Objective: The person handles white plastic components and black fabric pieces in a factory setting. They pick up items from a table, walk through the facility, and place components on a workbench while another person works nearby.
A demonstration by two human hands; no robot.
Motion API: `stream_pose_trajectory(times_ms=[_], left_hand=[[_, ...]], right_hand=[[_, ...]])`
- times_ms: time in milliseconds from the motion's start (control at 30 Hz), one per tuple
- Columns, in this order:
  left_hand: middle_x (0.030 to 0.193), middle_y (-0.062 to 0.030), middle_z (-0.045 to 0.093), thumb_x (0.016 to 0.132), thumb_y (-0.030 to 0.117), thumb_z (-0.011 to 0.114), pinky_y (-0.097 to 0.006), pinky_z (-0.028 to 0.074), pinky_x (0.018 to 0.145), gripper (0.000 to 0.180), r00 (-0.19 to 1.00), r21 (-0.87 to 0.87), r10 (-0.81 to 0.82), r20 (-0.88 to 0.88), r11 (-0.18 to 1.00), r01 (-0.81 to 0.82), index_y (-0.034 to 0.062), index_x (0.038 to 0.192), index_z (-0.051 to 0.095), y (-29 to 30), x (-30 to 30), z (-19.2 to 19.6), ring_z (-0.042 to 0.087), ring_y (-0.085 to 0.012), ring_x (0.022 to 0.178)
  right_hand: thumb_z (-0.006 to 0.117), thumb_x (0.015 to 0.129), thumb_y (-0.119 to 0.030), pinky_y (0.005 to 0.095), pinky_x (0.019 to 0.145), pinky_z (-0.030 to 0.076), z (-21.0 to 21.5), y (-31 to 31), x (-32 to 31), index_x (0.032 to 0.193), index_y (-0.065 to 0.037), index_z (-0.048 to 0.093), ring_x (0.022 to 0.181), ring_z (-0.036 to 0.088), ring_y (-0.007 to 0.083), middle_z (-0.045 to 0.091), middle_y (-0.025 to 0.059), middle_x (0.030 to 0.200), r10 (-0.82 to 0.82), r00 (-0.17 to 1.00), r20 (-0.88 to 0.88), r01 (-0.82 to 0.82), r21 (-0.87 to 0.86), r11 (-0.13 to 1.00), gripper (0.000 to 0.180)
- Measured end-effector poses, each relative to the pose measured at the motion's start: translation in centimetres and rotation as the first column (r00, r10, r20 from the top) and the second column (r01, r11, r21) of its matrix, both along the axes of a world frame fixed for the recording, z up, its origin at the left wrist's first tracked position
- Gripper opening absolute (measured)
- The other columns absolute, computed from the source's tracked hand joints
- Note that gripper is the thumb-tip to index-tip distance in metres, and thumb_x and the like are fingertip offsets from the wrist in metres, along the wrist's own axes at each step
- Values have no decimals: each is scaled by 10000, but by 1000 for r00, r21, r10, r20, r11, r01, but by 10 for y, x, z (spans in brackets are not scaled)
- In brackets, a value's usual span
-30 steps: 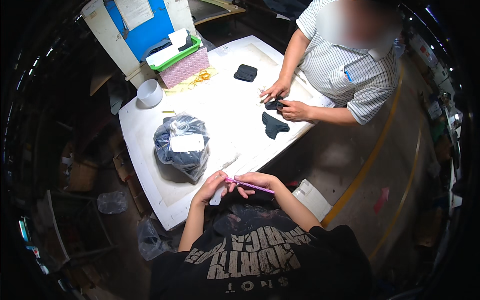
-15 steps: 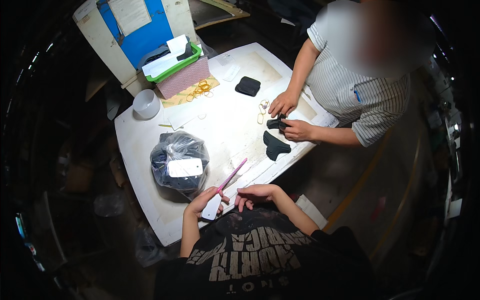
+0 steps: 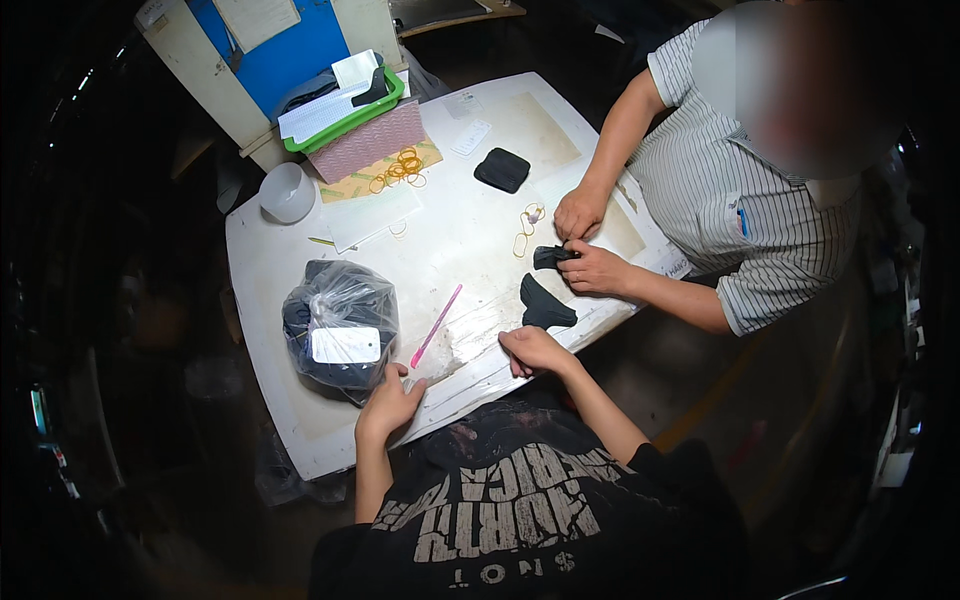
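Scuffs and tan patches (image 3: 548, 130) mark the white table (image 3: 455, 225), which stands brightly lit above a dim floor (image 3: 685, 370). Behind its far left corner rises a white-framed blue panel (image 3: 265, 55). A green-rimmed plastic basket (image 3: 345, 128) sits with a pink, bumpy-textured box (image 3: 372, 148); thin yellow rings (image 3: 405, 163) lie on tan card (image 3: 335, 190) before it, next to a smooth, round, milky tub (image 3: 290, 193).

Clear, wrinkled plastic forms a tied bag (image 3: 347, 288) around a bulky dark bundle, with a stiff white tag (image 3: 346, 345) on its front, at the near left of the table. The left hand (image 3: 392, 402) is beside its lower right side, thumb and fingers loosely apart. A slender pink pen (image 3: 438, 325) lies just beyond that hand.

The right hand (image 3: 533, 352) is half curled above the near edge, close to a dark, ridged, forked piece (image 3: 547, 304); whether it holds anything, I cannot tell. Across, a person in a striped shirt (image 3: 690, 175) handles another dark piece (image 3: 547, 258).
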State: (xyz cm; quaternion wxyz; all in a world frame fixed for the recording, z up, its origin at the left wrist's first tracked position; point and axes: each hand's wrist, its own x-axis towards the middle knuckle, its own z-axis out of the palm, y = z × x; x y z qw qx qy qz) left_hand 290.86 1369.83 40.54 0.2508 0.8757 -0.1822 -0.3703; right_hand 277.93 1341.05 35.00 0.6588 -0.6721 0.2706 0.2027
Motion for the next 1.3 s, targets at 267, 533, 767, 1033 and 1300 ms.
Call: stream_pose_trajectory(times_ms=[267, 533, 767, 1033, 1300], left_hand=[[1282, -298, 486, 882, 225, 734, -476, 414, 1050, 525, 959, -128, -146, 244, 975, 181, 22, 1290, 472, -55, -28, -5, 480, -463, 1222], [1273, -192, 540, 827, 155, 758, -466, 426, 1036, 480, 838, -129, -209, 504, 941, 313, 42, 1264, 598, -82, -22, 9, 496, -405, 1235], [1219, -178, 586, 895, 143, 702, -415, 478, 998, 441, 914, -404, -281, 292, 830, 384, 50, 1303, 563, -122, -14, 2, 573, -371, 1162], [1204, -197, 552, 821, 149, 773, -395, 485, 981, 602, 928, -430, -279, 246, 827, 363, 62, 1365, 529, -152, -34, -39, 583, -352, 1124], [1172, -151, 553, 802, 216, 809, -418, 484, 963, 516, 908, -379, -265, 325, 843, 382, 73, 1257, 611, -149, -39, -48, 559, -362, 1142]], right_hand=[[477, 1073, -363, 256, 396, 394, -6, -1, 2, 785, -53, 587, 397, 514, 109, 621, 50, 565, -35, 999, 34, 32, 85, 996, 437], [588, 1006, -240, 374, 636, 469, 48, -9, -31, 839, 5, 583, 662, 608, 245, 635, 128, 727, 282, 925, 255, -209, -280, 937, 296], [640, 942, -136, 390, 688, 480, 76, -15, -39, 910, 18, 590, 764, 616, 316, 615, 177, 823, 229, 878, 419, 0, -481, 877, 165], [687, 896, -122, 418, 865, 477, 87, -12, -39, 1070, -2, 585, 974, 565, 354, 577, 167, 1022, 365, 839, 403, -13, -655, 755, 235], [931, 628, -342, 528, 1161, 307, 47, -30, -41, 1550, -72, 304, 1397, 341, 470, 329, 300, 1509, 312, 949, 49, -54, -948, 314, 1146]])
